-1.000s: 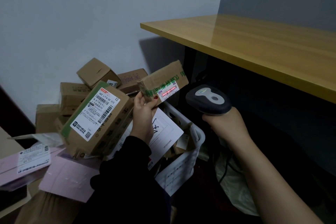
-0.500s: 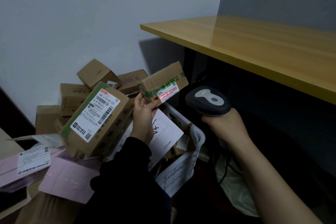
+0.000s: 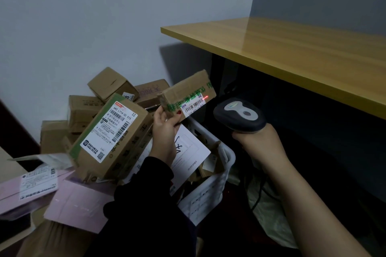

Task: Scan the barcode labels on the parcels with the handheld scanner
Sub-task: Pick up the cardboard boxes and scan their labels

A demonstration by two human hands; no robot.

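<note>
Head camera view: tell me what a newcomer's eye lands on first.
First, the red scan light on the small parcel held up at centre by the left hand. Next, the handheld scanner gripped in the right hand, just right of it. Then the yellow tabletop at upper right.

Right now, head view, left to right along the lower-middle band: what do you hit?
Pink mailer with white label → large brown box with shipping label → left hand holding small taped parcel → handheld scanner in right hand → yellow tabletop.
</note>
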